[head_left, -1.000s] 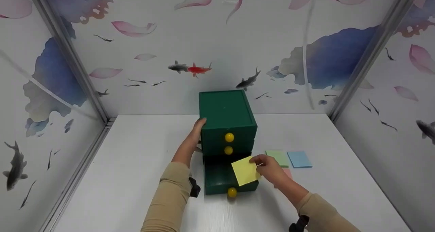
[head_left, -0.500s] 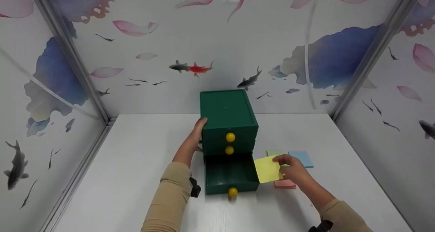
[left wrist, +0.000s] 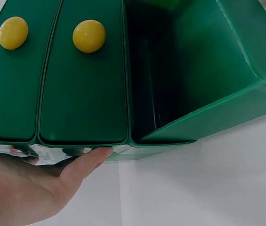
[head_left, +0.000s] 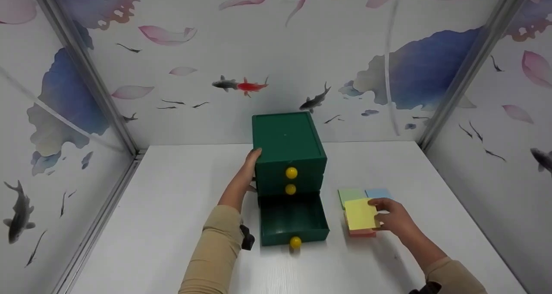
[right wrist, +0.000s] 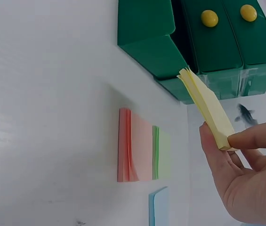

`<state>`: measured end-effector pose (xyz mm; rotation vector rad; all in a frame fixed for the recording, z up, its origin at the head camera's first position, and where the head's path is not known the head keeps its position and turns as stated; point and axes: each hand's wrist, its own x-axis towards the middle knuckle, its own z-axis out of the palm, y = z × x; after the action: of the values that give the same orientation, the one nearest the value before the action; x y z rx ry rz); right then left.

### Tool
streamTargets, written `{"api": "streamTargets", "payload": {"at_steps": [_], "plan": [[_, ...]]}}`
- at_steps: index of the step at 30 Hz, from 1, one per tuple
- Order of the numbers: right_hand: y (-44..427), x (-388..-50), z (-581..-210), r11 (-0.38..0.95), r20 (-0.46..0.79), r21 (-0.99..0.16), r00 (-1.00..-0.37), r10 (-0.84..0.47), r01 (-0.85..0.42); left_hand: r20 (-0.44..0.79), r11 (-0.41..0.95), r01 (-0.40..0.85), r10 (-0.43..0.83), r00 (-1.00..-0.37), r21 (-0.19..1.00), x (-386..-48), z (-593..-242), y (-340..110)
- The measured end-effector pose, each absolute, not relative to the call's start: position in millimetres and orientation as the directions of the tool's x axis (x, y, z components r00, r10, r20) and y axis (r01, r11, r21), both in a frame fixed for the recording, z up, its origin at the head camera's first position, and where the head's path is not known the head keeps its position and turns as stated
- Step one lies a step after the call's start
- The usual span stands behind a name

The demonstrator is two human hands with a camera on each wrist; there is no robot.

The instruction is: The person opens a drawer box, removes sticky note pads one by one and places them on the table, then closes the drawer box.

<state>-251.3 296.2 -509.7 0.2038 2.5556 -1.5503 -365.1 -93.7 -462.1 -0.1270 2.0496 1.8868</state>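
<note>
My right hand (head_left: 396,220) pinches a yellow sticky-note pad (head_left: 360,214) by its right edge, above the pink sticky-note pad (head_left: 362,233). In the right wrist view the yellow pad (right wrist: 212,110) is tilted, with thumb and fingers at one end. My left hand (head_left: 250,164) rests against the left side of a green drawer cabinet (head_left: 284,136). The left wrist view shows that hand (left wrist: 34,188) lying along the side wall, some fingertips hidden. The bottom drawer (head_left: 293,220) is pulled out, and its visible floor is bare. Two upper drawers with yellow knobs (head_left: 291,173) are closed.
Behind the yellow pad lie a green sticky-note pad (head_left: 350,195) and a blue one (head_left: 377,193), partly covered from the head view. The white table (head_left: 172,225) is walled in by printed panels with metal corner posts (head_left: 82,70).
My right hand has carried the yellow pad rightward, from over the open drawer to above the pink pad. The left hand and the cabinet stay in place.
</note>
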Motion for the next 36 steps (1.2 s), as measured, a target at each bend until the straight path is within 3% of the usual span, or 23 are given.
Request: {"api": "streamTargets", "payload": {"at_steps": [9,36], "plan": [[324.2,-247.0,-519.1,0.502,-0.211,-0.835,-0.974,0.086,0.226,-0.314,0.105,-0.300,0.173,-0.933,0.948,-363.6,-463.4,-93.1],[375.4,-260.6,-559.9,0.457,-0.299,-0.807,-0.926,0.232,0.375,-0.334,0.117,-0.318,0.167,-0.927,0.941,-364.7,-460.4,-93.5]]}}
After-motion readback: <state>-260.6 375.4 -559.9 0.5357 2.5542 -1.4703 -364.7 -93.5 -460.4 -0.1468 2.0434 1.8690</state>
